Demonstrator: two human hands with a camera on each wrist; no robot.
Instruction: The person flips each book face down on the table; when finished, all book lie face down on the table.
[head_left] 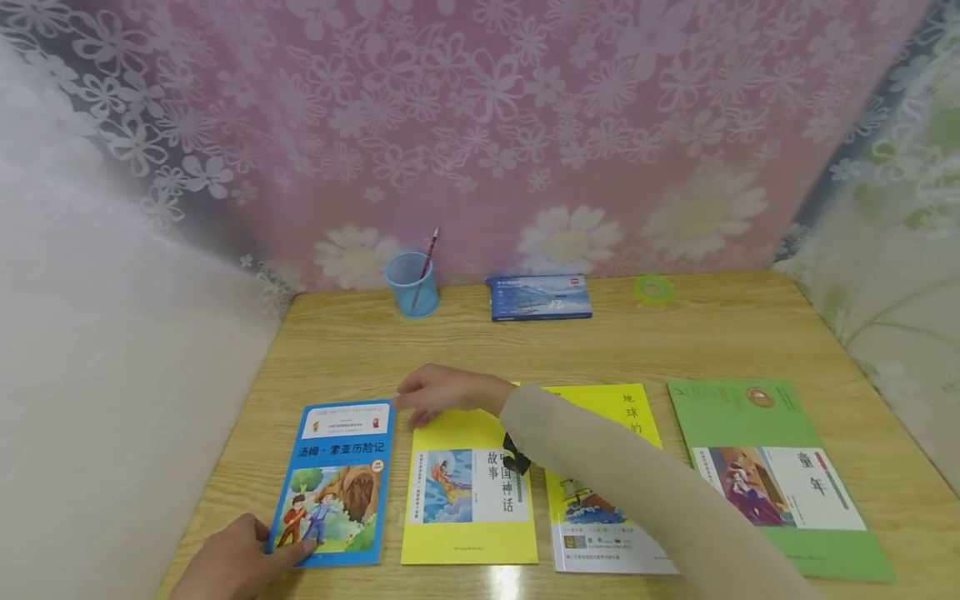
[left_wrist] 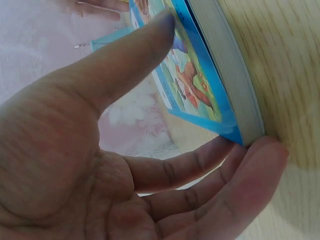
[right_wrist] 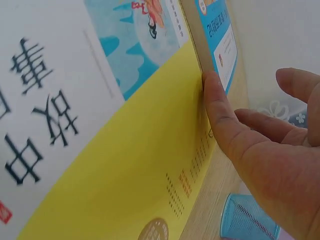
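Note:
A blue book (head_left: 333,487) with two cartoon children on its cover lies flat at the left of the table. My left hand (head_left: 238,557) holds its lower left corner, thumb over the cover and fingers against the side, as the left wrist view shows on the blue cover (left_wrist: 200,95). My right hand (head_left: 442,392) reaches across to the book's upper right corner, fingers loosely extended. One digit seems to touch the corner; the others hang apart from it. Beneath that hand lies a yellow book (head_left: 468,542), also large in the right wrist view.
Another yellow book (head_left: 607,400), partly covered by the right sleeve (head_left: 637,483), and a green book (head_left: 750,425) continue the row rightward. Along the back stand a blue mesh pen cup (head_left: 411,287) with a pencil, a blue flat box (head_left: 540,297) and a green tape roll (head_left: 655,289).

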